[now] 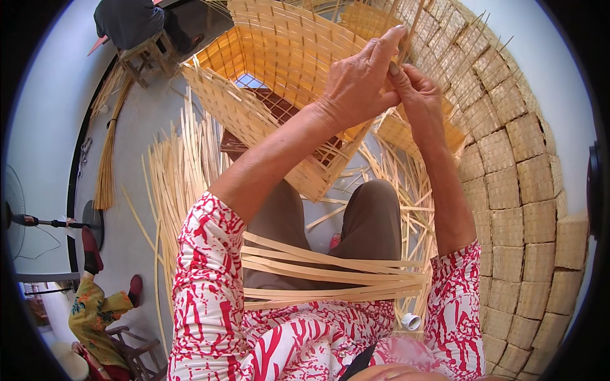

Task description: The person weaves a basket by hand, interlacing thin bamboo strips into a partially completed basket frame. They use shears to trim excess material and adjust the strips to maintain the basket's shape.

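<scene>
A large basket [273,44] woven from pale flat strips stands tilted in front of my knees, its near wall lower than its far one. Over its right far corner, my left hand [361,81] has its fingers closed round an upright strip at the rim. Close beside it my right hand [419,95] is pinched, thumb toward the left fingers. What lies between the fingertips is mostly hidden, though thin strips rise past them. Several loose strips [330,274] lie across my lap. A brown slatted crate [232,145] shows under the basket.
Stacked woven baskets [508,190] line the right wall. Long loose strips [190,152] cover the floor at left, beside a broom [109,152]. A fan [25,219] stands far left. One person [130,22] sits at upper left, another [95,317] at lower left. A white roll [411,321] lies by my right hip.
</scene>
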`<action>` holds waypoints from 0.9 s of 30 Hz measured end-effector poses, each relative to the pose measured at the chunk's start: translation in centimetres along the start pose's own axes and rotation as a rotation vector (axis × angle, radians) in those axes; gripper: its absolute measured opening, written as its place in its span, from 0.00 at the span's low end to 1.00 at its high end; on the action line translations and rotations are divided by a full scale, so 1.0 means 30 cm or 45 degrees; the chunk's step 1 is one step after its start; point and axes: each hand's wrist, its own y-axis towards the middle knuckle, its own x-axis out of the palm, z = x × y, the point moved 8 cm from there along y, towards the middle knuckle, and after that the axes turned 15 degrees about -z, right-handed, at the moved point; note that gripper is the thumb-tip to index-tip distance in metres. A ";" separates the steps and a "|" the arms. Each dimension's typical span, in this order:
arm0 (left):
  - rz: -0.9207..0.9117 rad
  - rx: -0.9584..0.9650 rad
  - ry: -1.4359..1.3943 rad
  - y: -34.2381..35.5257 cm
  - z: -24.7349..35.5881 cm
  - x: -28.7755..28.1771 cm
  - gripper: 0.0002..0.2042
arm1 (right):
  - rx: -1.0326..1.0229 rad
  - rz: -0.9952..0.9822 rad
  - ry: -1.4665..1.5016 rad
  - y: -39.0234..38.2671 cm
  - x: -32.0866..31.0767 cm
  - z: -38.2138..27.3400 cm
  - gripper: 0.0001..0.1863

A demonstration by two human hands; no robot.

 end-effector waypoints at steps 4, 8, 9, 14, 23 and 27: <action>0.032 -0.021 0.034 0.003 0.002 0.002 0.34 | 0.020 0.053 -0.013 -0.007 -0.009 -0.007 0.16; 0.058 0.029 -0.014 -0.012 0.004 -0.002 0.33 | 0.103 0.010 -0.018 0.002 -0.016 0.015 0.17; 0.046 0.035 -0.034 -0.014 0.001 0.001 0.33 | 0.104 0.013 0.005 0.004 -0.009 0.013 0.18; 0.013 0.067 -0.087 -0.028 0.013 -0.008 0.31 | 0.101 0.022 0.001 0.007 -0.027 0.021 0.17; -0.015 0.124 -0.099 -0.039 0.013 -0.016 0.31 | -0.133 0.082 -0.092 0.021 -0.020 0.011 0.17; -0.004 0.131 -0.068 -0.037 0.017 -0.019 0.31 | -0.271 0.160 -0.385 0.016 -0.030 -0.004 0.17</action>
